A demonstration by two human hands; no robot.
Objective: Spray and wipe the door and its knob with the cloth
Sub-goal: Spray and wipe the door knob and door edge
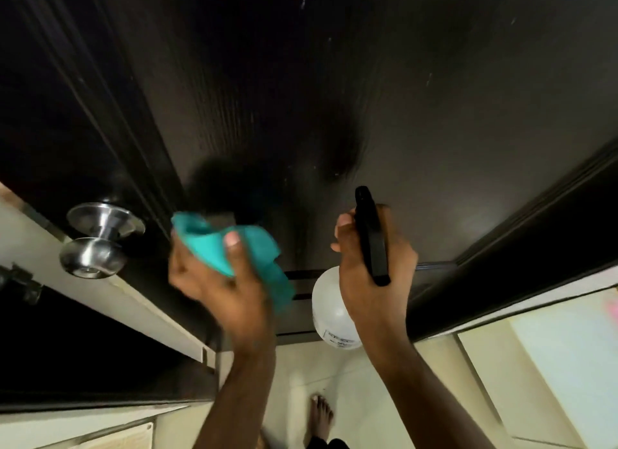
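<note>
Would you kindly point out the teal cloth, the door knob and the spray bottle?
teal cloth (214, 244): head view, on the bunched middle.
door knob (90, 256): head view, on the round metal front.
spray bottle (329, 310): head view, on the white body.

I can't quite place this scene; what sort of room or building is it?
Probably a home, at an interior doorway. A dark wooden door with a round metal knob stands before a pale tiled floor, and a bare foot suggests someone's house.
</note>
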